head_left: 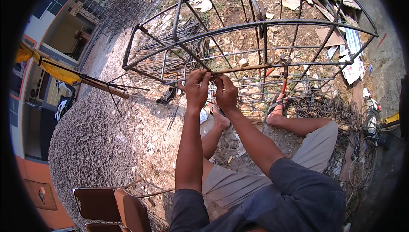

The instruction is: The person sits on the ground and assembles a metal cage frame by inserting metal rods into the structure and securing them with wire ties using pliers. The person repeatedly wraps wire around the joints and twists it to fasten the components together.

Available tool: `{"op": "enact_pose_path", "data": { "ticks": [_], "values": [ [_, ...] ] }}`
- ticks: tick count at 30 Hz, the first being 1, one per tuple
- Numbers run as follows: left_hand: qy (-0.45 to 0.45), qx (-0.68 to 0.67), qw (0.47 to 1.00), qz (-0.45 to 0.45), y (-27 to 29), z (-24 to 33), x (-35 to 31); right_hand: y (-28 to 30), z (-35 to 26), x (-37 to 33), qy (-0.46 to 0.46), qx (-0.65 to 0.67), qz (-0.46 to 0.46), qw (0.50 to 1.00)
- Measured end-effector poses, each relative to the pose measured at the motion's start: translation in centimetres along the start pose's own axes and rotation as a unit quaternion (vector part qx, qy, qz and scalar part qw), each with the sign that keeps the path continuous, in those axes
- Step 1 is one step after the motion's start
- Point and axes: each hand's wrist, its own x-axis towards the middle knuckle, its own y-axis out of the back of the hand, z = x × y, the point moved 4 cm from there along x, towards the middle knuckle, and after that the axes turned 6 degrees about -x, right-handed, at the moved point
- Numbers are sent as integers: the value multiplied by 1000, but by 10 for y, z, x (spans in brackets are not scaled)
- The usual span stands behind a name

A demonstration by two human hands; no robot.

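Observation:
A long cage of steel reinforcing bars stretches across in front of me, made of dark rods with crosswise stirrups. Both my hands are at its nearer side, close together where a crosswise rod meets a rusty lengthwise bar. The fingers of my left hand are closed around this joint. Just beside it, my right hand has its fingertips pinched together below the bar; whatever they grip is too small to make out. Pincers with orange handles hang on the same bar, further right.
Loose steel rods lie in a heap beyond the cage. A gravel pile rises at left, near a brown chair. Boards and scraps lean by the concrete wall. My sandalled feet are below the cage.

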Motion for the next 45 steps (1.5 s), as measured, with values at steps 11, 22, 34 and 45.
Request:
{"op": "enact_pose_path", "data": {
  "ticks": [11, 22, 34, 45],
  "values": [
    [-30, 57, 996, 54, -2, 7, 7, -4, -19, -6, 65, -113, 71, 989],
    [-32, 50, 997, 58, -7, -5, 10, 3, -19, -1, 33, -64, 44, 996],
    [-14, 32, 999, 39, -5, 0, 13, 17, 8, 6, -495, 321, -139, 795],
    [42, -23, 999, -12, -3, -4, 21, 192, 73, 66, -225, -289, -41, 930]
  ]
}}
